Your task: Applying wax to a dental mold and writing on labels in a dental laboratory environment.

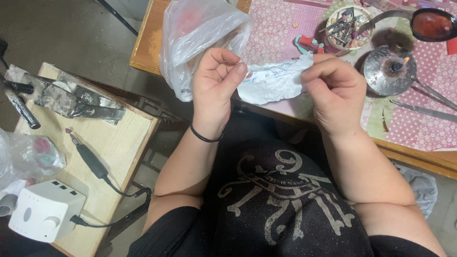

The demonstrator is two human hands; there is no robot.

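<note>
Both hands hold a crumpled white paper (272, 82) between them, above the near edge of the table (143, 45). The left hand (215, 85) has its grip closed on the paper's left end, thumb pressed against curled fingers; a black band (204, 138) circles its wrist. The right hand (333, 93) pinches the paper's right end, its fingertips folded over so that the contact itself is hidden. Blue writing runs across the paper but is too small and creased to make out.

Just behind the left hand stands a clear plastic bag (197, 35); something reddish shows dimly through it and cannot be identified. Farther back, a round container of metal tools (346, 26) sits on the pink patterned cloth (276, 24), with a small teal and red object (307, 44) beside it, partly hidden by the paper. To the right a small burner with a tiny flame (392, 69) rests near a dark spoon holding red liquid (431, 24), which is cut off at the frame's edge.

On a lower wooden table (119, 138) at the left lie a black rotary handpiece (88, 157), its white control box (45, 209), and a scorched metal block (71, 97).
</note>
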